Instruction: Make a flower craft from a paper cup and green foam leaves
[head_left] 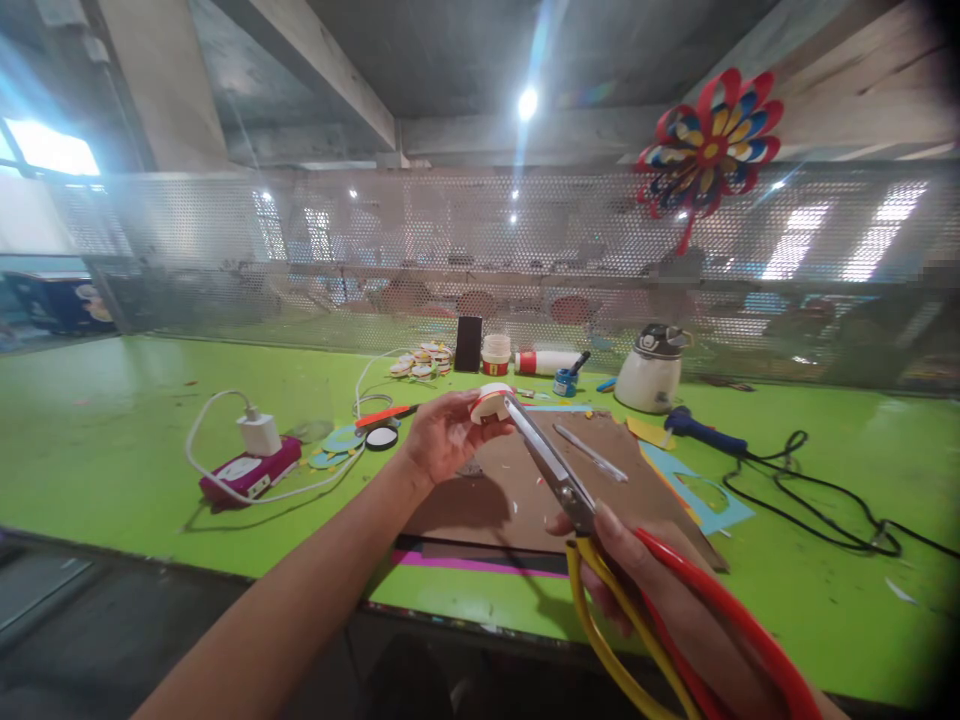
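My left hand (442, 435) pinches a small white paper cup piece (493, 402) with a red edge, held up above a brown board (480, 500). In my right hand (619, 560) is a large pair of scissors (551, 460) with one yellow and one red handle. The fingers wrap around the scissors near the pivot, and the handle loops extend back toward me. The blade tips point away from me and meet the white piece at its right side; whether they cut into it, I cannot tell. A pen (591, 453) lies on the board.
Left are a purple power strip (251, 470) with a white charger, blue paper discs (337, 445) and an orange-handled cutter (382, 415). Behind stand a phone (469, 344), paper cups (496, 355) and a blue jar (566, 382). Right are a white pot (649, 370) and a blue-handled corded tool (705, 430).
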